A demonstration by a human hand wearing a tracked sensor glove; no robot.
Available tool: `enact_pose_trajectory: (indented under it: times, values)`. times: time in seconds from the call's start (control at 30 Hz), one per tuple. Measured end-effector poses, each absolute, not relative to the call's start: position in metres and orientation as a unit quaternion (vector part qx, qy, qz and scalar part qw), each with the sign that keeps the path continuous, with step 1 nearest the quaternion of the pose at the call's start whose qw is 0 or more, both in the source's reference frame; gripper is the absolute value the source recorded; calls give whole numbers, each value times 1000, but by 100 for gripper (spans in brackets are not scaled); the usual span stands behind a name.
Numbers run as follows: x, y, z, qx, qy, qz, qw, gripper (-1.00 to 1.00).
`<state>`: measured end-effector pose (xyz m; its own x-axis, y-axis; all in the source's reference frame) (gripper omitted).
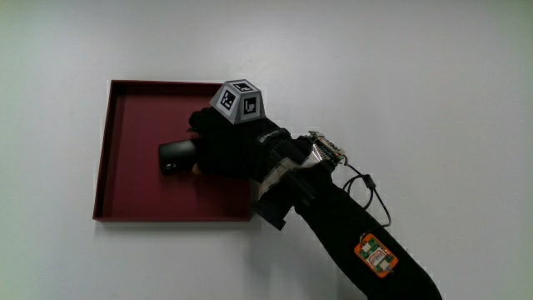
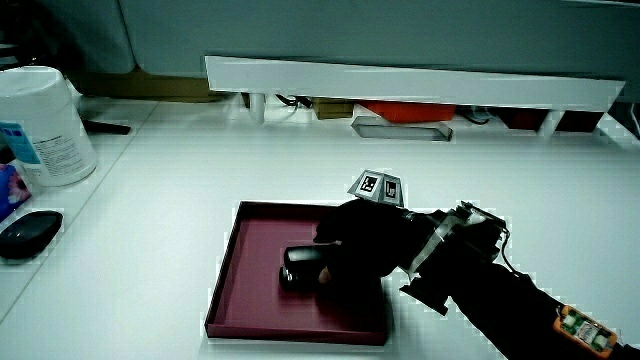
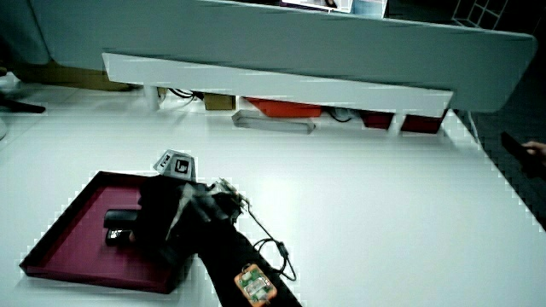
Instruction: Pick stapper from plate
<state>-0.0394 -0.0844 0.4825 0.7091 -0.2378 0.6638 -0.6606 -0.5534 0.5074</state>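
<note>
My gloved hand (image 1: 237, 150) lies low over the middle of the dark red square tray (image 1: 133, 196), its forearm (image 1: 358, 242) reaching in across the tray edge nearest me, with the patterned cube (image 1: 240, 102) riding on its back. The hand covers one end of the black stapler (image 1: 176, 156), which lies flat on the tray floor with its other end sticking out free of the glove. In a side view the stapler (image 2: 303, 267) still appears to rest on the tray, so I judge the task to be at the grasp stage: the reach looks done, while the lift off the tray is not yet done. I cannot tell how far the fingers are curled, nor whether they have actually closed on the stapler, since black glove and black stapler merge in the main view and in a side view (image 3: 128, 228). The covered part of the stapler is hidden in all three views. On the white tabletop (image 2: 180, 170), well apart from the tray, stand a white canister (image 2: 38, 125) and a small dark oval object (image 2: 28, 232), both partly cut off.
</note>
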Motion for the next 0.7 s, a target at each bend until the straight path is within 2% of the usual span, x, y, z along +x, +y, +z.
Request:
enact_pose_trajectory:
  times: [0.27, 0.47, 0.7]
  values:
    - [-39, -84, 483, 846, -266, 273, 373, 100]
    - [-36, -87, 476, 850, -270, 276, 358, 100]
    - [-20, -94, 443, 850, -281, 295, 332, 100]
